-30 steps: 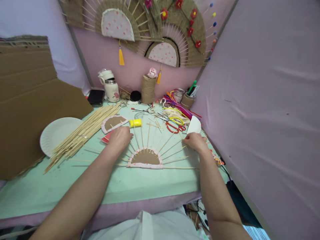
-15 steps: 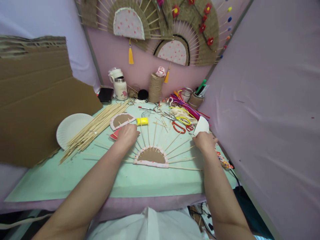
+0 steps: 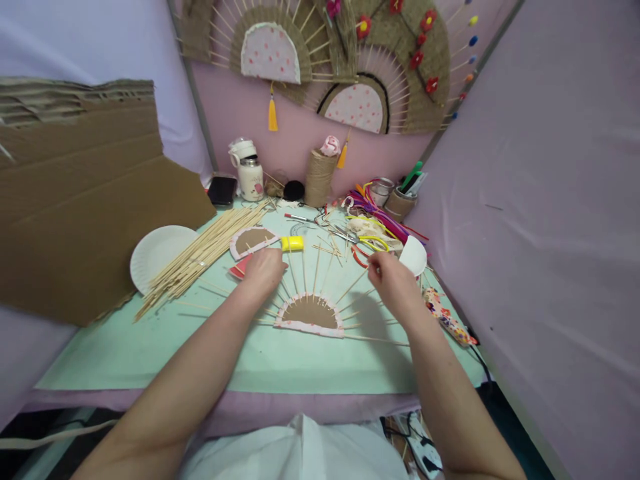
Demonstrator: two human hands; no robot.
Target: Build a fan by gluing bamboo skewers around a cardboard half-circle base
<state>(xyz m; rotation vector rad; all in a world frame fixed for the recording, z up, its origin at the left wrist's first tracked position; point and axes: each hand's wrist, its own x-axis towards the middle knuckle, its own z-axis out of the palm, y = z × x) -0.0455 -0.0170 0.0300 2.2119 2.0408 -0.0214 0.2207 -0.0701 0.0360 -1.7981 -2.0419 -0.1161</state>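
Note:
A half-round cardboard piece [image 3: 309,312] with a pink-and-white border lies in front of me, thin wooden sticks [image 3: 316,270] fanning out from it. My left hand [image 3: 264,270] is closed over the upper left sticks, beside a red piece [image 3: 240,268] partly under it. What its fingers hold is hidden. My right hand [image 3: 393,283] is raised over the right-hand sticks, fingers curled into a pinch. Anything between those fingertips is too small to make out. Red-handled scissors [image 3: 359,257] lie just behind it.
To the left are a bundle of sticks [image 3: 200,259], a white paper plate [image 3: 157,252] and a large cardboard sheet [image 3: 100,220]. A second half-round piece [image 3: 254,239], a yellow block [image 3: 293,243] and yellow-handled scissors [image 3: 374,243] lie behind. A floral-covered tool [image 3: 450,320] lies right.
My right hand has moved left, away from the white rounded piece at the right, to above the right-hand sticks. My left hand stays by the red piece. The view has shifted slightly.

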